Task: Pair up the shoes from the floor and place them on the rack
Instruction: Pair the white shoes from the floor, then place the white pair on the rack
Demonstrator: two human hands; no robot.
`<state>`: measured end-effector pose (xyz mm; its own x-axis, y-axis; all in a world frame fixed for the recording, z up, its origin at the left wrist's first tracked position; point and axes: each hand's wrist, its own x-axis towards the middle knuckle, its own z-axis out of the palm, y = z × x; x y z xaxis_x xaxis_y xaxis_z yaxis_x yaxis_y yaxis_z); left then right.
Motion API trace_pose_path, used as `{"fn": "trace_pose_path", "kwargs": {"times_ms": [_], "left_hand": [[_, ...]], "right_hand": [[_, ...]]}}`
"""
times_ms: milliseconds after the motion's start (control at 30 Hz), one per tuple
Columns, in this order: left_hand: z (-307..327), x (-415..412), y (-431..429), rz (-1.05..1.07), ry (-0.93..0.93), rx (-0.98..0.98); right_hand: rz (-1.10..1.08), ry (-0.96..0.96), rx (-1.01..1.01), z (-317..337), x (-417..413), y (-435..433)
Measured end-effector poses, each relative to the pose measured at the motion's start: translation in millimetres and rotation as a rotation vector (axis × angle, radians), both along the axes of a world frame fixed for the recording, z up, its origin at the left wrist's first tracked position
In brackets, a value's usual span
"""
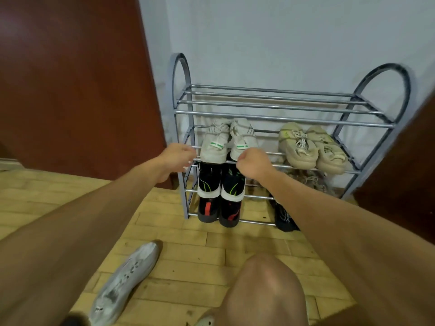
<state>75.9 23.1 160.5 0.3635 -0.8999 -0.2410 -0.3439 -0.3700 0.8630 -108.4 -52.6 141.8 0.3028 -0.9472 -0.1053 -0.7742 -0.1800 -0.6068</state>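
Note:
A grey metal shoe rack (pixel 282 118) stands against the wall. On its second tier sits a white pair of shoes (pixel 215 147), heels toward me, with a beige pair (pixel 306 149) to the right. My left hand (pixel 176 158) hovers just left of the left white shoe's heel, fingers loosely curled and holding nothing. My right hand (pixel 253 162) is curled at the heel of the right white shoe (pixel 242 137), thumb and fingers pinched on it. A black-and-green pair (pixel 220 182) fills the tier below, a black-and-red pair (pixel 217 211) the lowest. One grey-white shoe (pixel 124 283) lies on the floor.
The rack's top tier (pixel 270 100) holds nothing. A lone black shoe (pixel 283 217) leans at the bottom right, with a beige shoe (pixel 308 180) above it. A dark red door (pixel 70 78) is on the left, a dark panel (pixel 412 161) on the right. My knee (pixel 266 290) is low in front.

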Motion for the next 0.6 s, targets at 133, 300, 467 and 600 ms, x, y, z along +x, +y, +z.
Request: {"fn": "trace_pose_path", "kwargs": {"times_ms": [133,300,467,600], "left_hand": [[-16.6,27.0,51.7,0.017,-0.007,0.026],[-45.1,65.9,114.5,0.093,0.008,0.073],[-89.8,99.8,160.5,0.127,0.001,0.194],[-145.2,123.3,175.5,0.173,0.01,0.284]], "right_hand": [[0.207,0.054,0.1,-2.3,31.2,50.8],[0.351,0.189,0.213,-27.4,78.0,97.1],[0.495,0.314,0.262,-73.2,120.1,122.2],[0.581,0.393,0.297,-119.3,143.8,131.1]]}}
